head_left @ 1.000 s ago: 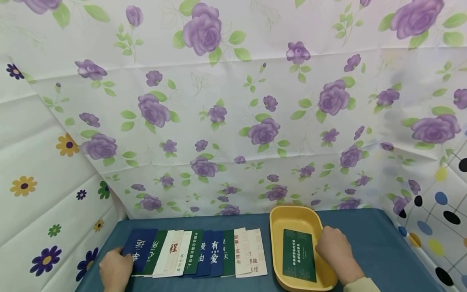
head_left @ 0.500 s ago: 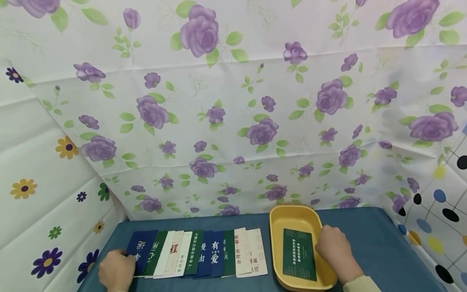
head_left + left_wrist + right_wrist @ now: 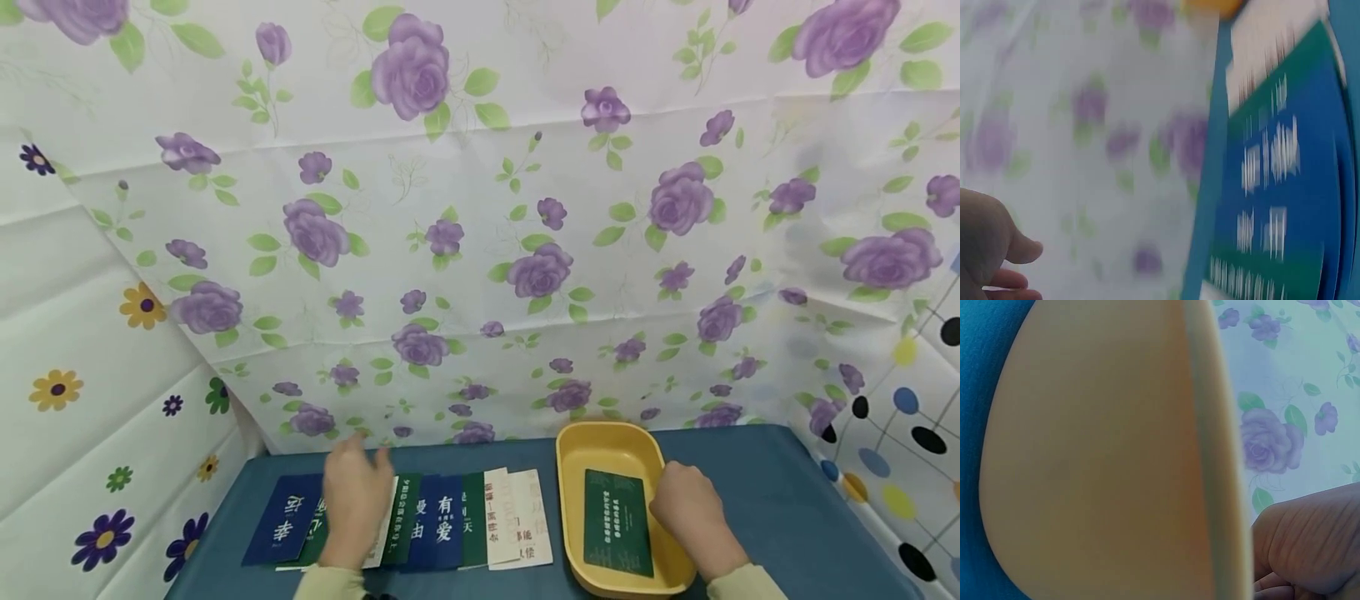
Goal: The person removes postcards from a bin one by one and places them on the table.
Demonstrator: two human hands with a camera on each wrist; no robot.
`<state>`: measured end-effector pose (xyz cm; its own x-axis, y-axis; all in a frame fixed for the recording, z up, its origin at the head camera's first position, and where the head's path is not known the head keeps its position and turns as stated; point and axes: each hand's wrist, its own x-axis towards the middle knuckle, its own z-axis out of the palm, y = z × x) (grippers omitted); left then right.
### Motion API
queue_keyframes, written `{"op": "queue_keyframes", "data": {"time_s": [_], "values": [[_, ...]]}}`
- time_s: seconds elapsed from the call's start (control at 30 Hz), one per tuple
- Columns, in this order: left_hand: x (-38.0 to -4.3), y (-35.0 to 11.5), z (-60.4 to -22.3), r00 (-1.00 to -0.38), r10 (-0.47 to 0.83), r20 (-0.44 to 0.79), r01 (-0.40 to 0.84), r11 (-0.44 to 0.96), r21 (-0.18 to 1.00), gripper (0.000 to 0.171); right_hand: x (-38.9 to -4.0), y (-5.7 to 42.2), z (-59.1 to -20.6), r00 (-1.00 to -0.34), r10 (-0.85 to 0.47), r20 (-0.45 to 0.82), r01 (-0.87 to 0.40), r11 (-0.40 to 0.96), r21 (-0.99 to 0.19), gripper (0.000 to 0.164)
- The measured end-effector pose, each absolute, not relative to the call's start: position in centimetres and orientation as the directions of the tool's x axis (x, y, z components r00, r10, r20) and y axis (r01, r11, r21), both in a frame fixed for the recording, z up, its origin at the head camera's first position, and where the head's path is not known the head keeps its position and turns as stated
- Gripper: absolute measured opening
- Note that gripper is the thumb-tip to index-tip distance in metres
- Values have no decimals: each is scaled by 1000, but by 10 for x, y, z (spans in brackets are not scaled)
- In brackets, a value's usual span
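My left hand [image 3: 357, 493] is raised over a row of overlapping cards, its fingers loose and blurred, with nothing in them. In the left wrist view, its thumb and fingers [image 3: 1017, 249] stand apart from the cards. Blue, green and cream cards with Chinese lettering make up the row; a blue card [image 3: 279, 518] lies at its left end and a cream card [image 3: 532, 517] at its right. My right hand [image 3: 692, 510] grips the right rim of a yellow plastic tray [image 3: 567, 467], its fingers curled and partly hidden. A green card [image 3: 618, 522] lies inside the tray.
The blue-green tabletop [image 3: 738, 492] extends right of the tray. Behind it hangs a white curtain with purple roses [image 3: 480, 392]. Flowered sheeting [image 3: 82, 467] on the left and dotted sheeting [image 3: 915, 392] on the right close in the sides.
My left hand has left the blue card at the row's left end and moved right, above the cards. That blue card now lies slightly further left. The right hand stays on the tray.
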<state>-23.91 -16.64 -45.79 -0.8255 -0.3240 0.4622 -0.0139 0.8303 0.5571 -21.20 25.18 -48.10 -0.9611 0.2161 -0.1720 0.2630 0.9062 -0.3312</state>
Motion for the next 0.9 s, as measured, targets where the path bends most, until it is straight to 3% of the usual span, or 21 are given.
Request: {"op": "queue_keyframes", "data": {"time_s": [0.37, 0.63, 0.9], "values": [[-213, -24, -467, -897, -23, 442, 217, 847, 485, 50, -212, 252, -479, -961, 209, -182, 259, 911, -321, 16], [-194, 60, -480, -951, 216, 222, 300, 819, 490, 56, -212, 253, -481, -964, 207, -169, 252, 913, -321, 14], [-196, 103, -493, -968, 251, 20, 241, 900, 363, 69, -212, 253, -481, -965, 194, -177, 243, 916, -319, 10]]}}
